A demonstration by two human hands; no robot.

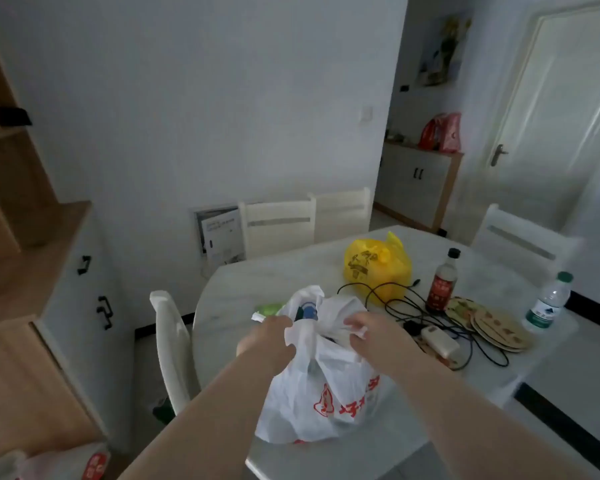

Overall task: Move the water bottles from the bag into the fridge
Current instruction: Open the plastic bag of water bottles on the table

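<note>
Tabletop point(291, 268) bag point(326, 393) (blue-capped bottle point(309, 310) inside)

White plastic bag point(326, 393) with red print stood upright near the table point(274, 271) edge; a blue cap point(309, 311) showed at its mouth. Green-capped water bottle point(548, 301) stood upright, well apart.

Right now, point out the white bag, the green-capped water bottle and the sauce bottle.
white bag point(300, 393): head view, lower front.
green-capped water bottle point(550, 299): head view, clear body.
sauce bottle point(441, 288): head view, its label.
</note>
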